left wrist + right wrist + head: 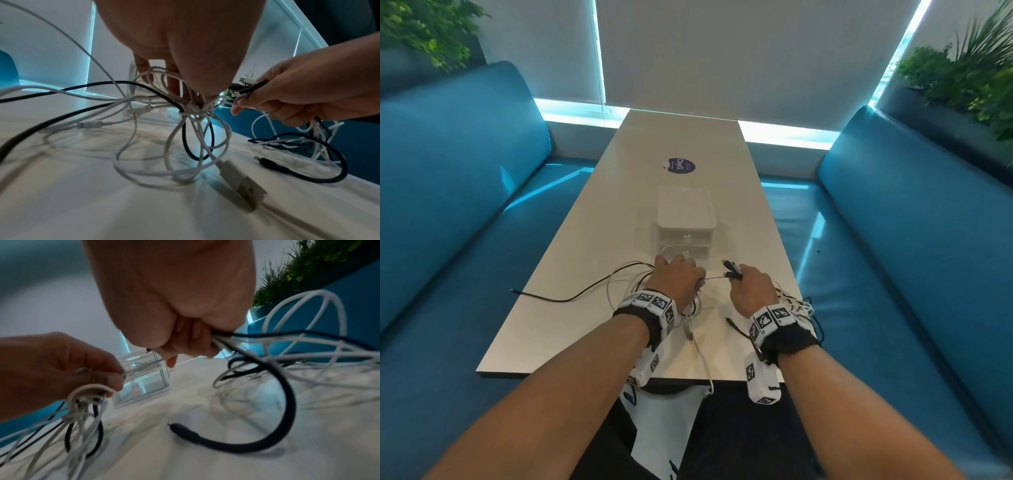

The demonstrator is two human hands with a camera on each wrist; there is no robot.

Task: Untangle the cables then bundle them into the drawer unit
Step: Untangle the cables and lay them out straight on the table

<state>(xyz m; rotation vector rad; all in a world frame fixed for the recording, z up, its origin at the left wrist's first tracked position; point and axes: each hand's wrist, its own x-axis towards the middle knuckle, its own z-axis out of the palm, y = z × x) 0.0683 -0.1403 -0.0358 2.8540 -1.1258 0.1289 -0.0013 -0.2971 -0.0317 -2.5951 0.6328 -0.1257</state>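
Observation:
White and black cables (626, 284) lie tangled on the white table (571, 274), in front of a small clear drawer unit (686, 219). My left hand (678, 277) grips a knot of white and black loops (193, 112) just above the table. My right hand (751, 284) holds a bunch of cables with their plug ends (732, 269) sticking out past the fingers; the rest trails off behind it (308, 344). A thin white cable (717, 278) stretches between both hands. A white USB plug (244, 183) and a black plug end (180, 429) rest loose on the table.
Blue bench seats (465, 205) flank the table on both sides, with plants (969, 78) behind them. A round dark sticker (680, 165) lies beyond the drawer unit. One white cable (703, 363) hangs over the table's near edge.

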